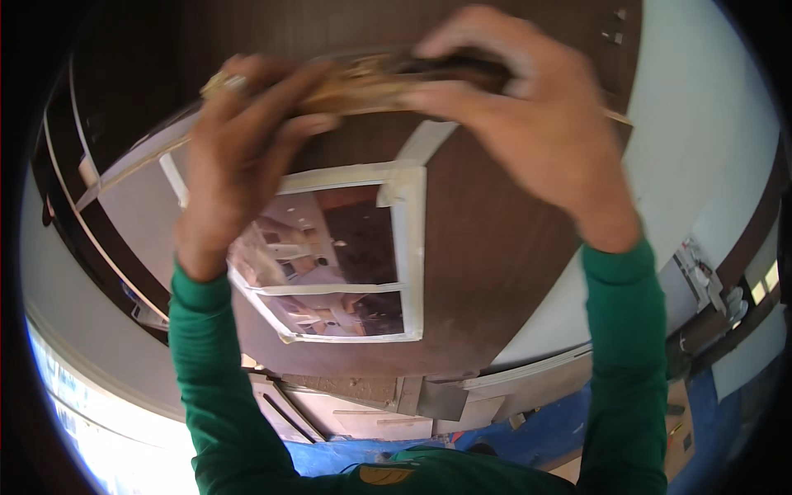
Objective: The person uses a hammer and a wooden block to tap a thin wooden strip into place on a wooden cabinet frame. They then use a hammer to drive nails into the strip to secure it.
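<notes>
Both hands were raised together at twelve o'clock, gripping one long brown wooden strip (371, 82) between them. Her or his left hand (247, 140) sat at eleven o'clock, fingers curled over the strip's pale, rough end and thumb tucked beneath it, so it pinched the wood. At one o'clock the right hand (528, 124) clamped the darker end, fingers folded over the top and thumb pressing from below. The strip lay nearly level, touching both hands and spanning the gap between them. Green sleeves (627, 363) covered both forearms, rising from six o'clock.

Behind the hands stood a dark brown panel (495, 247) with a mirror (338, 264) near the centre, edged in pale tape (410, 247). At three o'clock a white wall (701, 124) ran beside the panel. At six o'clock blue sheeting (544, 429) lay under loose boards (363, 412). Bright window light (99, 437) glared at eight o'clock.
</notes>
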`<state>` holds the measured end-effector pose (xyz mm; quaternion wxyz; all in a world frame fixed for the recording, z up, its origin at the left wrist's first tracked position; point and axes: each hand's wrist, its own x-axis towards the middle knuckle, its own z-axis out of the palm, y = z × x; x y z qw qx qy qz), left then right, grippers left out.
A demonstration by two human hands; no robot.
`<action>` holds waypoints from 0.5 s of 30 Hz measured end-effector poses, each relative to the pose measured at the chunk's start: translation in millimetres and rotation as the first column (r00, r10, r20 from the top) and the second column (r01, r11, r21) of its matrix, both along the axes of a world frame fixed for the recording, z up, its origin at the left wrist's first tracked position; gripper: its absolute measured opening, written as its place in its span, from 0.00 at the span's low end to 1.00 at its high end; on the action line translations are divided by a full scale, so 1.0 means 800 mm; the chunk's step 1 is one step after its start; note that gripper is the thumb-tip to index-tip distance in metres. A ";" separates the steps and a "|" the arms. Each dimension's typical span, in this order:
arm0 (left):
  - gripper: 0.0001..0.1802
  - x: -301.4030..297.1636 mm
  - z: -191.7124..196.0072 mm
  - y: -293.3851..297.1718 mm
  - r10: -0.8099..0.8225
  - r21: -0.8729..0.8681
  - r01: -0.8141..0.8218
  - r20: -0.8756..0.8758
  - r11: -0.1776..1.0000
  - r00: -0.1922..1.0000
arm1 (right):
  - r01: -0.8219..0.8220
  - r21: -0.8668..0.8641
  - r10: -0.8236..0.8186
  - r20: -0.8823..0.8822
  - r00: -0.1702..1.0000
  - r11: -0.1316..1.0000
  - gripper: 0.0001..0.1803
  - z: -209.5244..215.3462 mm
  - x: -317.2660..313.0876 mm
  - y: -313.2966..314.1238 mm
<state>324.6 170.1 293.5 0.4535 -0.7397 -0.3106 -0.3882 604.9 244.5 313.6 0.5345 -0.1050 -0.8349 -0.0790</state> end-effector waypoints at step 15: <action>0.25 0.173 0.002 0.061 -0.050 -0.047 0.051 0.019 0.998 0.999 | -0.067 -0.177 0.068 0.000 0.998 0.982 0.12 -0.003 0.164 0.046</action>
